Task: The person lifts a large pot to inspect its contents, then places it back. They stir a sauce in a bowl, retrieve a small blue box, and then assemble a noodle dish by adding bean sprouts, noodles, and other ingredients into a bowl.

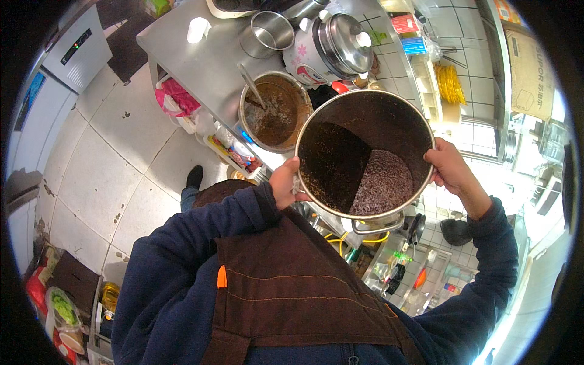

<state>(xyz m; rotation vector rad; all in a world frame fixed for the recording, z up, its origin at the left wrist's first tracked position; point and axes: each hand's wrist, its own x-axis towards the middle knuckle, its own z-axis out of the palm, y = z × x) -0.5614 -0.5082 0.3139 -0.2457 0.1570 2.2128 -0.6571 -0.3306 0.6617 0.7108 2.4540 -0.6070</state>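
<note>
My left hand (286, 185) and my right hand (449, 165) grip opposite sides of the rim of a large, deep stainless-steel pot (333, 150). Its inner wall is dark and speckled with residue. At the bottom lies a reddish-brown, grainy-looking mass (385, 182), partly in shadow. A metal loop handle (379, 228) juts from the pot's near side. Just left of this pot, a second metal pot (244, 114) with brown liquid stands at the steel table's edge. A metal ladle (251, 84) leans inside it, its bowl sunk in the liquid.
On the steel table (178, 50) stand a white flower-patterned electric cooker (301, 57) with a steel lid, a steel cylinder container (262, 41) and a white cup (198, 30). Shelves with boxes line the right. A white appliance (77, 54) stands left, across the tiled floor (123, 137).
</note>
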